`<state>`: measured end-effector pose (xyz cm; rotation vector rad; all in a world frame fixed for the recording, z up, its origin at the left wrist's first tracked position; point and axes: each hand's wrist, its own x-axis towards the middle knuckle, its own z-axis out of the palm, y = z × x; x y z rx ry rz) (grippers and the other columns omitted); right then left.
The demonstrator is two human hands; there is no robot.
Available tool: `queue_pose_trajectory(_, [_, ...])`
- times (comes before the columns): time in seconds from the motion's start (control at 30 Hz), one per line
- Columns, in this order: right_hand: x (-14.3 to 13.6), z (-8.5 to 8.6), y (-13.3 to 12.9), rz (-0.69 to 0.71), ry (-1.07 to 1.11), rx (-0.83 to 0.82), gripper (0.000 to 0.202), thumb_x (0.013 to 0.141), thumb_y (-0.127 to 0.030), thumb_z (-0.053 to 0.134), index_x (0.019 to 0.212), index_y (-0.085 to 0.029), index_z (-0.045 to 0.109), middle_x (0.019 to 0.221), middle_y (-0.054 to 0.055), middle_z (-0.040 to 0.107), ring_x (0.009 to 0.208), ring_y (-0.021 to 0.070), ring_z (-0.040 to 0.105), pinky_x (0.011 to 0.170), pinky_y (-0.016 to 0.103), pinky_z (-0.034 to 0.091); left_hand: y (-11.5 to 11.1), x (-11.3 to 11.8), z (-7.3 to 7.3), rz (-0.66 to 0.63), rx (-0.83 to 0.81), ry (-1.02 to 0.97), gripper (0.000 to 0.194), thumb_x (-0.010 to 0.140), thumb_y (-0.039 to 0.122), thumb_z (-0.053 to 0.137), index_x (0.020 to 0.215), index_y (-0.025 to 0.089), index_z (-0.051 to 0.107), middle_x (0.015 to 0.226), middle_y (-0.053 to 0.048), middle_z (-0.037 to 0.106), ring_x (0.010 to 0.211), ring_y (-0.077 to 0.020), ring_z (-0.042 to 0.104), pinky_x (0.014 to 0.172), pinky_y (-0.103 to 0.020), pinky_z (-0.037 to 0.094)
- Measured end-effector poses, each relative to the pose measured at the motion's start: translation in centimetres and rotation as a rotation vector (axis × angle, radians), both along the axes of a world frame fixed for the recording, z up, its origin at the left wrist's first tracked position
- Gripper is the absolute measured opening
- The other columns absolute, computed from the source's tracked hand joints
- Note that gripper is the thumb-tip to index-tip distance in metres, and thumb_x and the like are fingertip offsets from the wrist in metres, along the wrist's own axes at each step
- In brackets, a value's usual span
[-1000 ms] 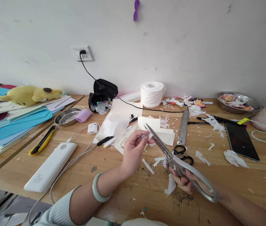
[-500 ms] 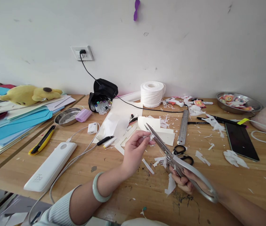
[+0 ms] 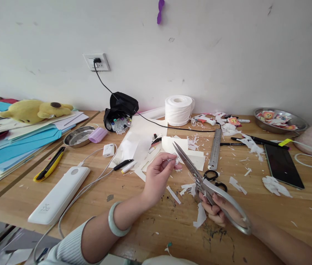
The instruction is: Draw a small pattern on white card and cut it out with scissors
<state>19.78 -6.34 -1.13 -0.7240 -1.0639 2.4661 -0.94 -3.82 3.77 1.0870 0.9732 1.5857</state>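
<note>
Between the thumb and fingers of my left hand [image 3: 160, 171] is a small white paper cutout [image 3: 175, 159] with dark drawn lines, mostly covered by the fingertips. My right hand [image 3: 213, 209] grips the handles of large metal scissors [image 3: 197, 175]. Their blades point up and left, tips close beside the cutout. The blades look nearly together. Beneath them on the table lie smaller black-handled scissors [image 3: 215, 181] and torn white scraps [image 3: 200, 215].
Behind my hands stand a white tissue roll [image 3: 178, 110] and an open black marker pouch [image 3: 121, 110]. A steel ruler [image 3: 214, 149], a phone [image 3: 283, 165] and a metal bowl [image 3: 280, 129] are rightward. Leftward lie a power bank [image 3: 59, 195] and a yellow cutter [image 3: 49, 164].
The scissors' tips have shifted slightly up and right, away from the cutout, and the large handle has swung a little up and left. My left hand has barely moved.
</note>
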Motion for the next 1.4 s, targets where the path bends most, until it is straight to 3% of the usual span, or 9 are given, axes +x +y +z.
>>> queue_pose_trajectory(0.2, [0.8,-0.5,0.5,0.067,0.141,-0.071,0.052,0.070,-0.065,0.060,0.088,-0.021,0.040,0.059,-0.010,0.029,0.039,0.0002,0.013,0.033,0.015,0.007,0.2,-0.3,0.5,0.036,-0.007,-0.011,0.011,0.073,0.026,0.067,0.081,0.018,0.064,0.077,0.000,0.064,0.064,-0.0111,0.066,0.066,-0.024,0.052])
queue_pose_trajectory(0.33, [0.8,-0.1,0.5,0.110,0.121,-0.079,0.051,0.069,-0.061,0.064,0.090,-0.021,0.041,0.061,-0.009,0.030,0.042,0.0003,0.016,0.037,0.016,0.008,0.3,-0.5,0.4,0.021,-0.020,-0.006,0.015,0.076,0.028,0.065,0.086,0.018,0.063,0.067,0.000,0.067,0.068,-0.0131,0.067,0.068,-0.025,0.052])
queue_pose_trajectory(0.53, [0.5,0.6,0.3,0.090,0.035,-0.088,0.052,0.063,-0.053,0.073,0.090,-0.022,0.042,0.060,-0.009,0.032,0.042,0.0005,0.018,0.037,0.017,0.006,0.2,-0.6,0.2,0.028,-0.024,-0.019,0.018,0.076,0.029,0.065,0.089,0.017,0.062,0.065,-0.001,0.069,0.068,-0.0144,0.067,0.072,-0.028,0.053])
queue_pose_trajectory(0.73, [0.3,0.7,0.2,0.076,0.052,-0.117,0.055,0.060,-0.059,0.072,0.088,-0.021,0.043,0.059,-0.009,0.033,0.040,0.0002,0.018,0.037,0.017,0.006,0.2,-0.4,0.5,0.038,-0.026,-0.025,0.020,0.073,0.030,0.068,0.087,0.017,0.062,0.064,-0.001,0.069,0.068,-0.0156,0.068,0.071,-0.029,0.054])
queue_pose_trajectory(1.1, [0.5,-0.2,0.2,0.047,0.022,-0.064,0.052,0.062,-0.054,0.073,0.090,-0.021,0.044,0.059,-0.010,0.034,0.039,-0.0004,0.018,0.035,0.016,0.007,0.2,-0.4,0.3,0.061,-0.020,-0.013,0.017,0.075,0.029,0.066,0.087,0.017,0.062,0.065,0.000,0.069,0.068,-0.0146,0.068,0.069,-0.026,0.053])
queue_pose_trajectory(1.4, [0.4,0.7,0.0,0.014,0.015,-0.098,0.053,0.061,-0.056,0.073,0.088,-0.020,0.047,0.059,-0.008,0.033,0.041,0.0003,0.019,0.038,0.018,0.006,0.4,-0.5,0.5,0.105,-0.019,-0.032,0.019,0.071,0.030,0.069,0.083,0.017,0.061,0.068,0.000,0.065,0.066,-0.0121,0.064,0.067,-0.025,0.051])
